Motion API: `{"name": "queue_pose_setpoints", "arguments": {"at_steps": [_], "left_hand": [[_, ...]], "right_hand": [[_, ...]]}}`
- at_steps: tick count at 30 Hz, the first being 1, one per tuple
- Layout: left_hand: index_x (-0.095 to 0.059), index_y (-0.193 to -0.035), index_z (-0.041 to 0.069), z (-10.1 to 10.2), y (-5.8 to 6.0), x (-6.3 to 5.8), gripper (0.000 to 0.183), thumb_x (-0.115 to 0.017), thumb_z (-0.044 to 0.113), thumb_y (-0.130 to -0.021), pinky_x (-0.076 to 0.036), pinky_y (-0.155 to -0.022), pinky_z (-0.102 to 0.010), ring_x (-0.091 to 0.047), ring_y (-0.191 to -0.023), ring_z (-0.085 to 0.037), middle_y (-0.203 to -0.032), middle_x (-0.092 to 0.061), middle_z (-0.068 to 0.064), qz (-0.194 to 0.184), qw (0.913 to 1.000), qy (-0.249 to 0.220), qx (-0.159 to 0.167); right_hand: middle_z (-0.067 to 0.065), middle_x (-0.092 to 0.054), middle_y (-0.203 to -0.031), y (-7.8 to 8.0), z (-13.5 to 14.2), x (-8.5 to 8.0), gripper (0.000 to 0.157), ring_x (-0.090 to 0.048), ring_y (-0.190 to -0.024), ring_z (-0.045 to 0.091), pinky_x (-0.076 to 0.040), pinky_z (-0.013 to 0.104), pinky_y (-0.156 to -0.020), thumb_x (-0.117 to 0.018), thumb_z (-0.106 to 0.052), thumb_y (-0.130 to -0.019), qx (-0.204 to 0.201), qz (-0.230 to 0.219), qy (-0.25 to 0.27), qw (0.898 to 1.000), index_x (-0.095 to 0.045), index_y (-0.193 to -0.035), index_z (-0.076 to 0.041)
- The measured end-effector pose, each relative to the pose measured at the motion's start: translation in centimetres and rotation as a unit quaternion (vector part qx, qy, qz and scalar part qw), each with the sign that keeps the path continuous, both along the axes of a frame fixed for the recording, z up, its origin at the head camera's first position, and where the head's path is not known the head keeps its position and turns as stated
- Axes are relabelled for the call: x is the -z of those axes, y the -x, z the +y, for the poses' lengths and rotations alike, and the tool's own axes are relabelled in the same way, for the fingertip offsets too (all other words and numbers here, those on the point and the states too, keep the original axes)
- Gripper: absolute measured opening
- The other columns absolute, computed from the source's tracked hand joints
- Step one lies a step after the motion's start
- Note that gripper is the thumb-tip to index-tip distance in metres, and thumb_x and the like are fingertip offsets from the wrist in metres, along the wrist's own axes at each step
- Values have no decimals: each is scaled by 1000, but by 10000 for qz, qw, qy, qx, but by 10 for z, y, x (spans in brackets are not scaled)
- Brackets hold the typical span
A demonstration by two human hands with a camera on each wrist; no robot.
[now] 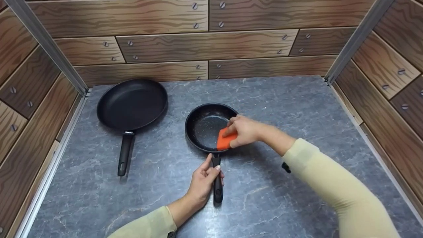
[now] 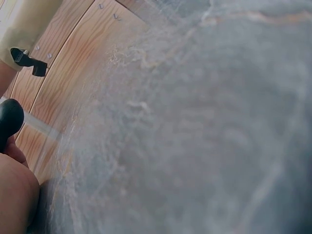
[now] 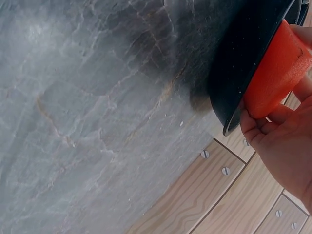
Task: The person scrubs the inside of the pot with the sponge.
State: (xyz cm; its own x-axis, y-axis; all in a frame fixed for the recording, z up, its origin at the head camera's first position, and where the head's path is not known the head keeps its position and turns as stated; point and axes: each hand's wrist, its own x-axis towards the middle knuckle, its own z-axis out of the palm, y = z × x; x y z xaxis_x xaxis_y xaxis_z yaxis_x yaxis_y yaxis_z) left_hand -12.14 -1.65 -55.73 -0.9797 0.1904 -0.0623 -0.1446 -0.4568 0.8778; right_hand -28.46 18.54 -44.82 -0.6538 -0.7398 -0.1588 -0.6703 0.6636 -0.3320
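A small black speckled frying pan (image 1: 201, 127) lies in the middle of the tabletop with its handle (image 1: 217, 190) toward me. My left hand (image 1: 201, 183) grips that handle near the pan's body, thumb along the top. In the left wrist view, only the rounded handle end (image 2: 10, 117) and part of the left hand (image 2: 17, 195) show at the left edge. My right hand (image 1: 246, 130) holds an orange sponge (image 1: 226, 138) against the inner right side of the pan. The right wrist view shows fingers round the sponge (image 3: 275, 73), over the pan's rim.
A larger black frying pan (image 1: 132, 105) rests at the back left, its handle (image 1: 124, 158) pointing toward me. The grey marbled tabletop (image 1: 281, 198) is bounded by wood-patterned walls (image 1: 205, 46) at the back and both sides, with metal strips (image 1: 350, 36) at the corners.
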Motion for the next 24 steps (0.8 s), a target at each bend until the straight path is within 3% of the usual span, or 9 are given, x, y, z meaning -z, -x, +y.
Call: {"name": "queue_pose_setpoints", "arguments": {"at_steps": [24], "left_hand": [[-16, -166, -5, -1, 2, 0, 76, -61, 4, -106, -58, -63, -25, -65, -60, -14, -77, -69, -3, -61, 9999, 7, 137]], "right_hand": [[23, -66, -134, -5, -11, 17, 52, -59, -123, 40, -50, 52, -106, -78, -39, -86, -87, -100, 642, 9979, -77, -132, -15]]}}
